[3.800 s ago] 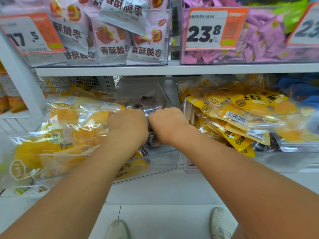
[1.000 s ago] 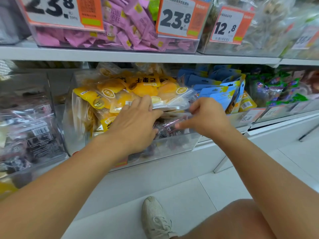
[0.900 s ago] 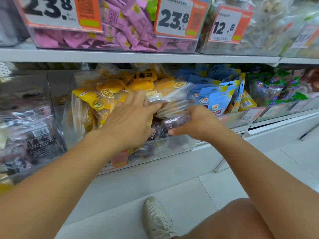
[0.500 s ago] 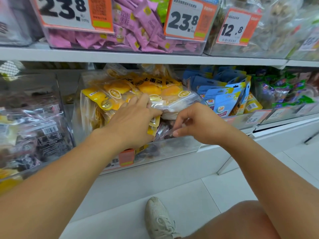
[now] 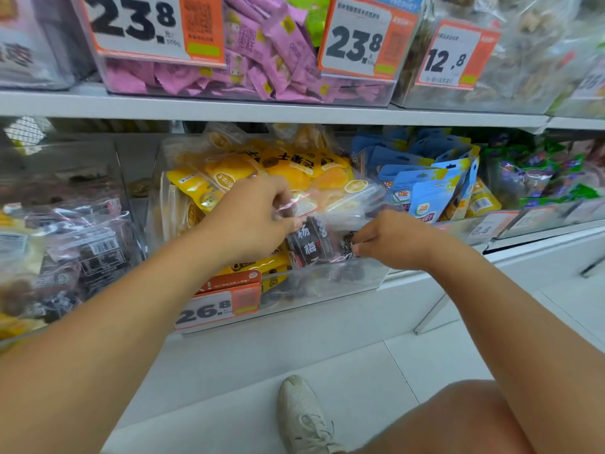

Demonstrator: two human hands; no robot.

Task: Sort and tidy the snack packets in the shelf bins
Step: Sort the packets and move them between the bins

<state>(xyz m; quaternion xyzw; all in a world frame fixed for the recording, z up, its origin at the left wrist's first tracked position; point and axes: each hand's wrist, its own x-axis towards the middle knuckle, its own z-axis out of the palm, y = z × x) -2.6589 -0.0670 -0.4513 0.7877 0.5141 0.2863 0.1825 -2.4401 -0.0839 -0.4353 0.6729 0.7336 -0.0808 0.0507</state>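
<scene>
Centre of frame: clear bin heaped with yellow packets. We're mid-sort, it looks like, pulling a stray dark packet from its front. Left hand and right hand each have a grip pinched on its edges. Next: lift clear, move to the dark-packet bin at frame left.

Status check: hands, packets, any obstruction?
Left hand and right hand both pinching dark packets at the bin front. Yellow packets piled behind. Nothing blocking.
</scene>
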